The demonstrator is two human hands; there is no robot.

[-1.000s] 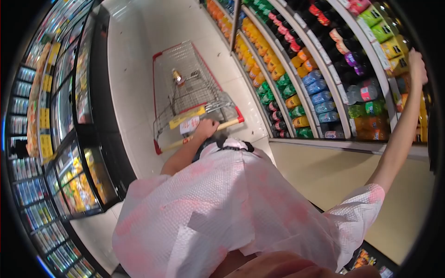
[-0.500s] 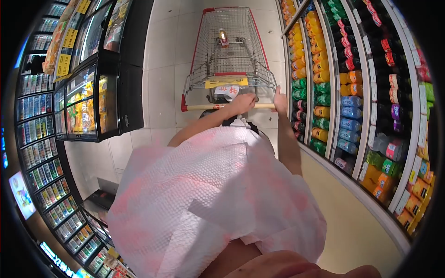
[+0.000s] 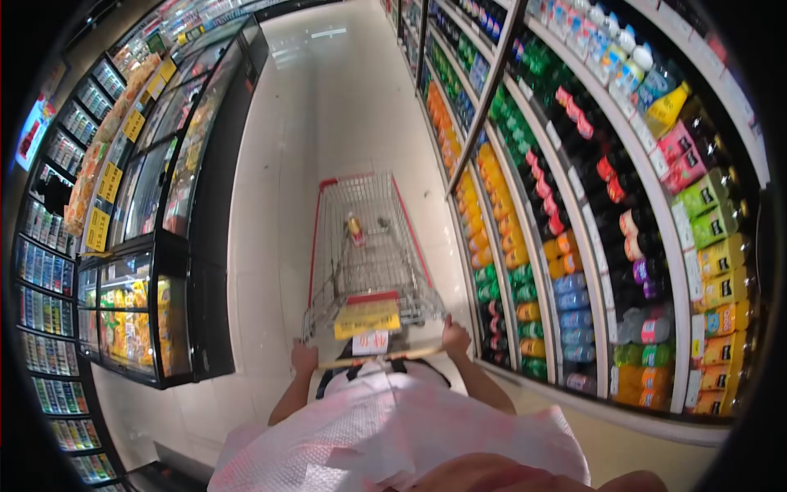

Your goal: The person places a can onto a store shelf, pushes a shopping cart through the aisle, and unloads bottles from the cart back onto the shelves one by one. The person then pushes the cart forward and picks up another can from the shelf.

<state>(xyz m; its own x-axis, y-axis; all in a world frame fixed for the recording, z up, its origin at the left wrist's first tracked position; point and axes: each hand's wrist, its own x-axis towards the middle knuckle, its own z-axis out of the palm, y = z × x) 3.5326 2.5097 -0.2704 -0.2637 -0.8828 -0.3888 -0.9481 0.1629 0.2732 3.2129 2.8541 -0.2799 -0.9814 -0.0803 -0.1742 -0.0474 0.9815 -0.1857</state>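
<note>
A person, seen from their own head height, stands behind a shopping cart (image 3: 315, 238) in a store aisle with a pale tiled floor (image 3: 328, 107). Both hands are on the cart's handle (image 3: 385, 357). The left hand (image 3: 304, 356) is curled closed around its left end; the right hand (image 3: 456, 337) is closed in the same way around its right end. The cart is directly ahead, pointing up the aisle, and a single small bottle (image 3: 355, 231) is inside it. A yellow sign (image 3: 366, 318) and a white paper (image 3: 370, 343) are at the near end, just beyond the handle. On the right, shelves (image 3: 605, 344) carry rows of orange, green, blue and dark drinks bottles. On the left is a black freezer (image 3: 205, 312) with glass panels and yellow packets (image 3: 131, 320) inside. The person's pink-and-white top (image 3: 393, 426) fills the bottom.
</note>
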